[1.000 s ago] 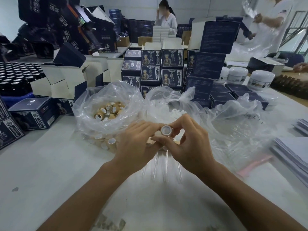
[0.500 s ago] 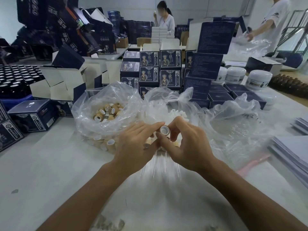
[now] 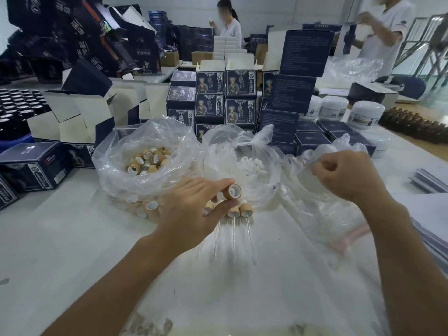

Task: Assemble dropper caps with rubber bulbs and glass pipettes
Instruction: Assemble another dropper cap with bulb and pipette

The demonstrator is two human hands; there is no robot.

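Observation:
My left hand (image 3: 191, 209) pinches a tan dropper cap (image 3: 233, 191) with a white inside between thumb and fingers, just in front of the bags. My right hand (image 3: 346, 175) is out to the right over a clear bag of glass pipettes (image 3: 312, 202), fingers curled; whether it grips the plastic or a pipette is unclear. On the white table under my left hand lie several finished droppers (image 3: 240, 212), caps away from me and glass tubes pointing toward me. A clear bag of tan caps (image 3: 148, 161) sits at the left, a bag of white rubber bulbs (image 3: 252, 166) in the middle.
Stacked dark blue product boxes (image 3: 240, 93) stand behind the bags, open cartons (image 3: 80, 112) and dark bottles (image 3: 19, 105) at the left. White jars (image 3: 366, 115) and paper stacks (image 3: 429, 180) are at the right. Two people work at the back tables.
My hands have come apart. The right hand left the cap and moved right to the pipette bag. The left hand keeps the cap and has dropped slightly.

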